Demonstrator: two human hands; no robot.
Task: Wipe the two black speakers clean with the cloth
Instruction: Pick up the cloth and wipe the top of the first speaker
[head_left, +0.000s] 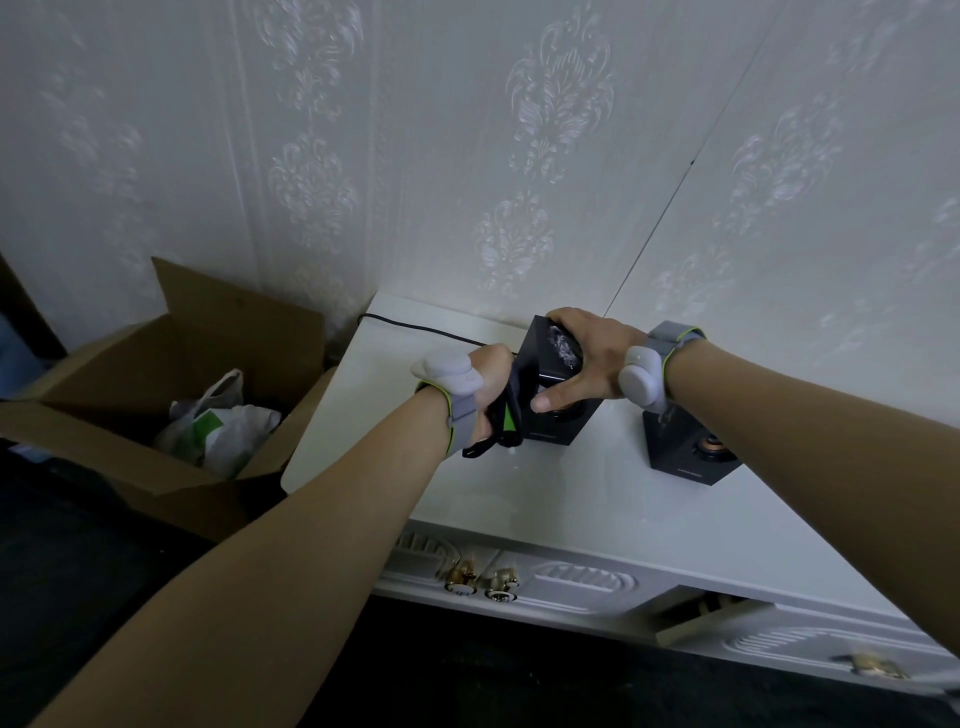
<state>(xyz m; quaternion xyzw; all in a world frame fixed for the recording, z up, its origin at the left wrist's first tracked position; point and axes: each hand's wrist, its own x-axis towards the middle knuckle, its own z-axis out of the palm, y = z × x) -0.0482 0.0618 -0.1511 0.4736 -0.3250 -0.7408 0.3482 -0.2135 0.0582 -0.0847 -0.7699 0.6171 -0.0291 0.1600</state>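
Observation:
Two black speakers stand on a white cabinet top (571, 493). My right hand (587, 358) grips the top of the left speaker (553, 379), thumb on its front face. My left hand (485, 384) is closed around a dark cloth (506, 415) with a green stripe and presses it against that speaker's left side. The right speaker (685, 452) stands alone, partly hidden behind my right wrist. Both wrists carry grey strapped devices.
A black cable (415, 328) runs from the left speaker to the cabinet's back left corner. An open cardboard box (171, 364) with plastic bags sits left of the cabinet. A patterned wall rises just behind. A drawer (711, 613) stands ajar below.

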